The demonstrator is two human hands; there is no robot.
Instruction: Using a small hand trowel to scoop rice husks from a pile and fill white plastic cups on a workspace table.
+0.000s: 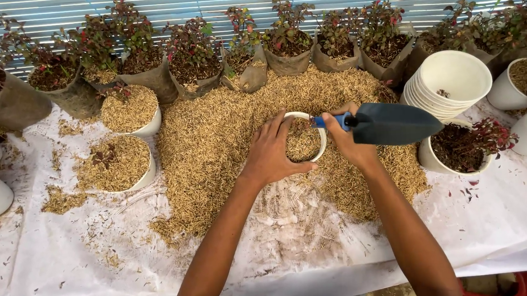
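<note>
A small white pot (pixel 320 139), partly filled with rice husk, sits in the middle of a big heap of husk (pixel 214 145). My left hand (pixel 273 153) wraps around the pot's left side. My right hand (pixel 349 142) is at the pot's right rim and grips a dark trowel (pixel 391 123) by its blue handle, blade pointing right. A little plant stem shows inside the pot, partly hidden by my fingers.
A row of red-leaved seedlings in dark grow bags (pixel 196 66) lines the back. Two husk-filled white pots (pixel 116 164) stand at left. A stack of empty white pots (pixel 450 79) and a potted plant (pixel 461 149) stand at right. White sheet (pixel 68 267) covers the table.
</note>
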